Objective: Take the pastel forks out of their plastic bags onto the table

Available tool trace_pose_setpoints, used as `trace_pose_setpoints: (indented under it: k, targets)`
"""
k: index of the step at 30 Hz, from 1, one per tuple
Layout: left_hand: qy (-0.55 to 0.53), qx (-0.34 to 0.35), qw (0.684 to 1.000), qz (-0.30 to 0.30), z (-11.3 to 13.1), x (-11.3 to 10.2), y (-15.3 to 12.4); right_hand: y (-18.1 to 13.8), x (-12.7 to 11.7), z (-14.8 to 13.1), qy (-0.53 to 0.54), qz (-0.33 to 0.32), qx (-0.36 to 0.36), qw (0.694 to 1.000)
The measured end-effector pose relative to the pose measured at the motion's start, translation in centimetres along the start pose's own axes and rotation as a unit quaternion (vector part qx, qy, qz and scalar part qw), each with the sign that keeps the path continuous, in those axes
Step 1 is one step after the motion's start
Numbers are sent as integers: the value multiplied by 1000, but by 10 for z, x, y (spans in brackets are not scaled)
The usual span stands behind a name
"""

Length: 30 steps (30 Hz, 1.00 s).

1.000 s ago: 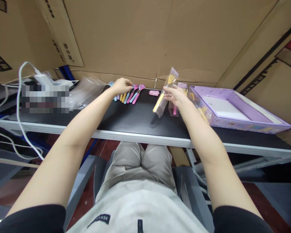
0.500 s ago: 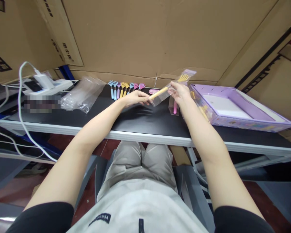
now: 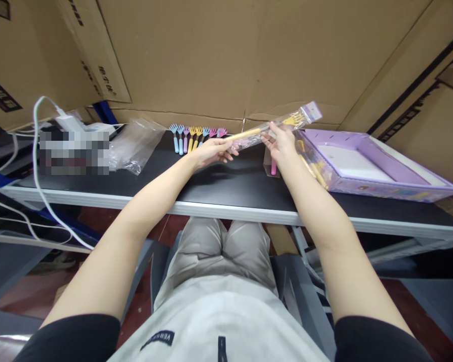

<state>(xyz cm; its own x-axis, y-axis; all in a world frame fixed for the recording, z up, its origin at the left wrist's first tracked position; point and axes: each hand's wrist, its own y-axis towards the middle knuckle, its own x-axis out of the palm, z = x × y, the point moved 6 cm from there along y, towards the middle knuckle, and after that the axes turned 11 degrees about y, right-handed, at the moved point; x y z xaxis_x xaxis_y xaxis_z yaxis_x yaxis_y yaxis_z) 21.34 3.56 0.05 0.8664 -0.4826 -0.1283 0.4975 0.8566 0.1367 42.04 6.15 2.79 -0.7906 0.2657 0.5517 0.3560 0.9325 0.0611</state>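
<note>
Held up over the table is a yellow back scratcher (image 3: 249, 134) with a fork-like head, inside a clear plastic sleeve (image 3: 305, 116) that has a purple-and-white top. My left hand (image 3: 213, 152) pinches the lower end of the handle and sleeve. Closer to the head, my right hand (image 3: 280, 141) grips the sleeved scratcher between thumb and fingers. Behind my left hand, a row of short back scratchers (image 3: 189, 138) in blue, purple, yellow and pink lies side by side. Below my right hand, a pink handle (image 3: 274, 167) shows in a small clear holder.
An open purple box (image 3: 396, 190) stands at the right, with bagged yellow scratchers (image 3: 312, 170) against its left side. Clear plastic bags (image 3: 136, 146) lie on the left, beside a charger (image 3: 71, 124) and a white cable (image 3: 35, 151). Cardboard (image 3: 226, 55) walls the back.
The sleeved back scratcher has shifted slightly up and right, and its sleeve top now extends further past my right hand. Both hands keep hold of it.
</note>
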Motion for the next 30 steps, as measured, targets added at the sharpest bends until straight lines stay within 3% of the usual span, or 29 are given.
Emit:
trace_pose_setpoints:
  k: [8, 13, 23, 30]
  targets:
    - [17, 1, 999, 51, -2, -7, 3, -2, 2, 10, -17, -22, 3, 1000]
    - [25, -13, 997, 70, -6, -14, 6, -6, 2, 8, 2, -5, 15, 1000]
    - [31, -18, 999, 12, -8, -13, 6, 17, -14, -6, 55, 50, -4, 997]
    - [48, -48, 998, 21, -2, -8, 1, 27, -22, -13, 23, 96, -68, 993]
